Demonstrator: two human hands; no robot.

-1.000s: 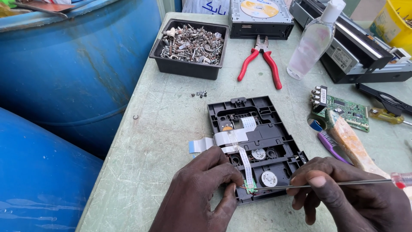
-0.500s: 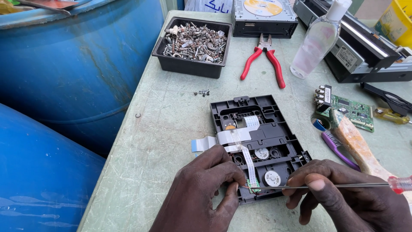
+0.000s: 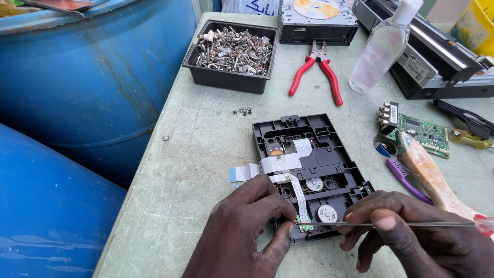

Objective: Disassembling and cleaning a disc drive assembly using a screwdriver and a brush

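Note:
A black plastic disc-drive mechanism point(image 3: 309, 170) lies flat on the pale green table, with white ribbon cables point(image 3: 280, 163) across it and a small round motor point(image 3: 326, 213) near its front. My left hand point(image 3: 247, 226) presses on the mechanism's near left corner, fingers curled beside a tiny green board point(image 3: 305, 226). My right hand point(image 3: 406, 237) grips a thin screwdriver point(image 3: 411, 224) with a red handle end, held level, its tip touching the small green board.
A black tray of screws point(image 3: 234, 51) stands at the back, red-handled pliers point(image 3: 316, 69) and a clear bottle point(image 3: 383, 49) beside it. A green circuit board point(image 3: 422, 135), a wooden handle point(image 3: 432, 177) and a purple tool lie right. Blue barrels point(image 3: 77, 103) stand left of the table point(image 3: 195, 170).
The view has shifted slightly; both hands stay on the mechanism's front edge, with the screwdriver tip still at the small green board.

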